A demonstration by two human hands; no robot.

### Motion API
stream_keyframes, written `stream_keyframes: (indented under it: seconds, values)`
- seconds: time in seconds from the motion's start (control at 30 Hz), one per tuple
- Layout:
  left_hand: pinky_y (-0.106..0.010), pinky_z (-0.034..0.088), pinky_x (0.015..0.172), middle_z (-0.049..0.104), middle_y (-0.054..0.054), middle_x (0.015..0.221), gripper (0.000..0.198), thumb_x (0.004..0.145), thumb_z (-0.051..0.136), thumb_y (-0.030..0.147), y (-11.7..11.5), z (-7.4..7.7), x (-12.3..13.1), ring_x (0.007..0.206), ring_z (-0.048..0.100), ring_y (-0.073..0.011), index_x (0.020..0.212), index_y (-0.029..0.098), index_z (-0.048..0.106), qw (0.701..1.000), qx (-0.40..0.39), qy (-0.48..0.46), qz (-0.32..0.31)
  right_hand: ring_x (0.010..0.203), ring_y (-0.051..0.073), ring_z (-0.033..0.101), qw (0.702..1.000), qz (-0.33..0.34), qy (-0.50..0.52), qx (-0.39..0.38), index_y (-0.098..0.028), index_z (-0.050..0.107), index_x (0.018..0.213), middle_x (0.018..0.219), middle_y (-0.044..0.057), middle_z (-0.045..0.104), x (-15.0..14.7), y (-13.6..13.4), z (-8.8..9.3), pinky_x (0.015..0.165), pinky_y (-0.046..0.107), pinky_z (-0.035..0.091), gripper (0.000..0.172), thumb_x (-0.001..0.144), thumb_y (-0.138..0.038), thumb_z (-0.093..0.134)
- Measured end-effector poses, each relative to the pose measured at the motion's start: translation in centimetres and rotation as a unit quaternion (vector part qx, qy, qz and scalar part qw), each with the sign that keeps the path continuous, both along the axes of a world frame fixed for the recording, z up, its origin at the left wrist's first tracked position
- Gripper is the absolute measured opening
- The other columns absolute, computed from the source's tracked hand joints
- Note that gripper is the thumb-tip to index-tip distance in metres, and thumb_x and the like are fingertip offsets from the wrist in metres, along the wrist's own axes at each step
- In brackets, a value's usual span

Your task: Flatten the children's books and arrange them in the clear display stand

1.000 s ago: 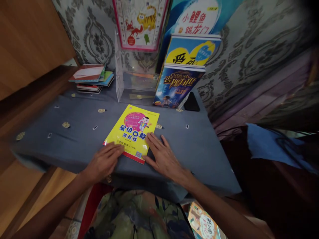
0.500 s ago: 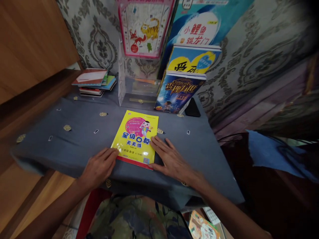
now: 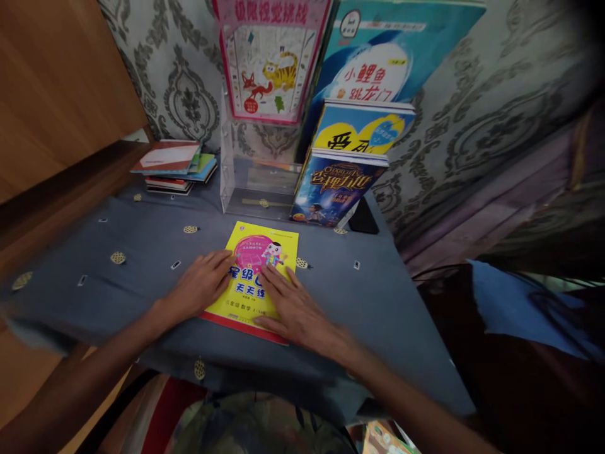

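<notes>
A yellow workbook (image 3: 246, 306) with a red bottom edge lies flat on the grey-blue tablecloth, near the table's front edge. My left hand (image 3: 201, 284) rests at its left side, fingertips touching the cover's edge, fingers together and slightly bent. My right hand (image 3: 295, 309) lies flat across the right part of the cover with its fingers spread, hiding some of the printed title. Neither hand has lifted the book from the cloth.
Behind the workbook stands a clear acrylic rack (image 3: 255, 205) with a pink book (image 3: 267, 69) and several upright books, a dark blue one (image 3: 335, 189) in front. A book stack (image 3: 172, 164) sits back left; a black phone-like object (image 3: 363, 217) lies right.
My right hand has slid left from the workbook's right edge onto its cover. My left hand has moved up along the left edge. The view has shifted slightly.
</notes>
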State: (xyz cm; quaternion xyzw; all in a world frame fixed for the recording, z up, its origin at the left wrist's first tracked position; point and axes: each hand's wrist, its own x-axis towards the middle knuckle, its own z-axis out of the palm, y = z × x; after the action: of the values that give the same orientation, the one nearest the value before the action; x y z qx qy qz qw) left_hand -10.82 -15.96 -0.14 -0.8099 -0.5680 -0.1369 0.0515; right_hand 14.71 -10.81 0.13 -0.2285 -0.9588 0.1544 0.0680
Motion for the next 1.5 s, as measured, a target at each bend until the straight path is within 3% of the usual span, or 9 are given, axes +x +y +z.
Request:
stream_keyframes:
  seconds: [0.23,0.5,0.67,0.83,1.0,1.1,1.2,1.33,1.5]
  values:
    - [-0.043,0.049,0.094,0.06,-0.016,0.132,0.031,0.1,0.042,0.024,6.0,-0.4,-0.7,0.116,0.058,-0.0274,0.126,0.015,0.058,0.999,0.017,0.028,0.025,0.151,0.03,0.026,0.999,-0.046,-0.016,0.018,-0.007,0.036,0.152,0.159,0.021,0.033,-4.3,4.4,-0.4,0.124,0.056,0.017,0.073,0.1,-0.059,0.037]
    - [-0.047,0.048,0.093,0.06,-0.018,0.135,0.037,0.1,0.044,0.025,7.7,-1.6,-0.7,0.124,0.056,-0.0316,0.133,0.014,0.058,0.997,0.032,0.02,0.071,0.15,0.033,0.027,0.975,-0.215,0.0,0.063,-0.007,0.038,0.152,0.158,0.023,0.034,-2.0,9.1,-2.5,0.119,0.058,0.027,0.068,0.103,-0.053,0.029]
    - [-0.047,0.048,0.095,0.062,-0.016,0.134,0.037,0.099,0.044,0.024,7.6,-2.2,-0.6,0.123,0.056,-0.0306,0.132,0.016,0.059,0.996,0.055,-0.001,0.068,0.151,0.036,0.022,0.973,-0.221,-0.024,0.055,-0.008,0.039,0.152,0.159,0.023,0.032,-1.4,6.1,-1.8,0.119,0.062,0.024,0.068,0.102,-0.054,0.033]
    - [-0.046,0.05,0.093,0.065,-0.016,0.129,0.036,0.097,0.046,0.021,7.7,-2.6,-0.4,0.119,0.059,-0.0297,0.128,0.017,0.063,0.994,0.078,-0.032,0.063,0.152,0.041,0.015,0.992,-0.114,-0.048,-0.011,-0.019,0.032,0.157,0.164,0.019,0.02,-0.1,1.0,-1.3,0.117,0.069,0.021,0.081,0.092,-0.064,0.051]
    - [-0.048,0.053,0.095,0.069,-0.014,0.124,0.038,0.092,0.046,0.021,8.2,-2.8,-0.8,0.113,0.064,-0.0276,0.126,0.017,0.062,0.977,0.048,-0.197,0.063,0.15,0.045,0.015,0.999,-0.039,-0.009,-0.012,-0.025,0.027,0.158,0.164,0.018,0.018,1.3,-0.3,-2.8,0.114,0.074,0.021,0.091,0.085,-0.069,0.058]
    - [-0.041,0.057,0.088,0.072,-0.012,0.118,0.039,0.089,0.052,0.03,8.1,-2.0,-0.6,0.1,0.07,-0.025,0.124,0.017,0.06,0.913,-0.022,-0.401,0.071,0.148,0.047,0.022,0.999,-0.024,0.013,0.017,-0.027,0.026,0.158,0.162,0.019,0.025,1.5,0.3,-3.9,0.111,0.076,0.024,0.097,0.081,-0.073,0.061]
    - [-0.034,0.059,0.066,0.075,-0.009,0.097,0.048,0.082,0.065,0.047,6.9,-0.7,0.7,0.074,0.073,-0.024,0.118,0.016,0.061,0.771,-0.163,-0.606,0.109,0.147,0.048,0.025,0.999,-0.018,0.021,0.033,-0.028,0.026,0.158,0.161,0.02,0.027,1.6,0.5,-4.5,0.111,0.075,0.026,0.099,0.079,-0.076,0.061]
    - [-0.032,0.056,0.053,0.072,-0.005,0.069,0.057,0.063,0.082,0.057,4.5,0.6,2.7,0.053,0.068,-0.0226,0.097,0.015,0.063,0.599,-0.266,-0.736,0.169,0.149,0.045,0.023,0.999,-0.005,0.039,0.037,-0.03,0.022,0.159,0.163,0.017,0.024,1.8,0.3,-4.6,0.114,0.071,0.025,0.1,0.079,-0.073,0.063]
    - [-0.032,0.057,0.053,0.072,-0.005,0.067,0.049,0.065,0.086,0.046,3.0,2.7,3.4,0.053,0.069,-0.0224,0.093,0.016,0.061,0.527,-0.234,-0.795,0.19,0.151,0.044,0.009,0.994,-0.073,0.082,-0.02,-0.026,0.014,0.161,0.167,0.016,0.006,1.9,-0.1,-4.3,0.116,0.068,0.025,0.104,0.08,-0.068,0.065]
